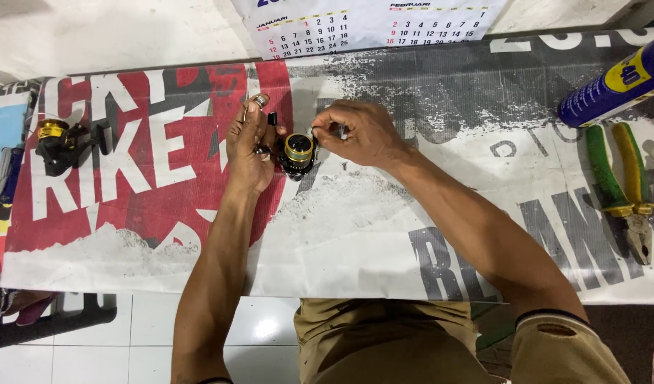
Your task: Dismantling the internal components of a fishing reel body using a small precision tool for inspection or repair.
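A small black fishing reel with a gold spool [297, 153] stands on the printed banner [355, 235] that covers the table. My left hand [250, 146] grips its left side, a ring on one finger. My right hand [361, 131] pinches a small metal part right at the reel's upper right edge; the part is too small to tell apart.
A second black and gold reel [56, 142] lies at the far left of the banner. A blue spray can [615, 84] lies at the top right, with green-handled pliers [622, 188] below it. A wall calendar [362, 25] hangs behind the table.
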